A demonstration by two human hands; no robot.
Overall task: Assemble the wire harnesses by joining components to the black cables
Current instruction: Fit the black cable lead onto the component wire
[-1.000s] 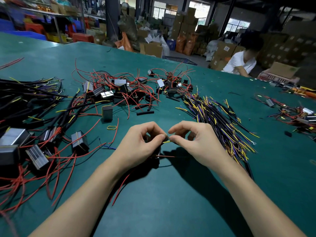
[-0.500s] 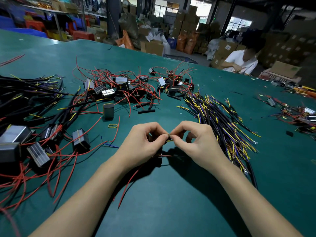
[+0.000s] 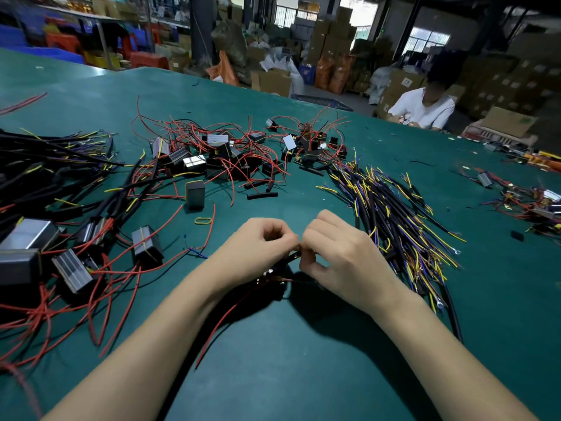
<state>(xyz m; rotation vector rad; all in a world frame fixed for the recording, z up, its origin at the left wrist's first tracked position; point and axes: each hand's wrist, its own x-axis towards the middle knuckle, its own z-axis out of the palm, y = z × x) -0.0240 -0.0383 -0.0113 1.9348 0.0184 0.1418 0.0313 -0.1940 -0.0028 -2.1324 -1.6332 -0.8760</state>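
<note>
My left hand (image 3: 258,250) and my right hand (image 3: 340,253) meet above the green table (image 3: 303,375), thumbs and first fingers pinching toward each other at one small spot. Between the fingertips I hold the end of a black cable (image 3: 293,257), and I think thin wire ends are there too, but they are too small to see clearly. Under my hands hangs a small dark part with a red wire (image 3: 224,323) that runs back toward me on the table. The wires are light and soft, so they bend away easily; I judge it is best to hold each one very near its tip, where it stays more stiff, and not to pull hard, because the thin bare strands can break or spread. The big bundle of black cables (image 3: 394,214) with yellow and purple wires lies just beside my right hand. The pile of small boxes (image 3: 212,159) with red wires is farther away, beyond my hands. A yellow rubber band (image 3: 202,220) lies near my left hand.
</note>
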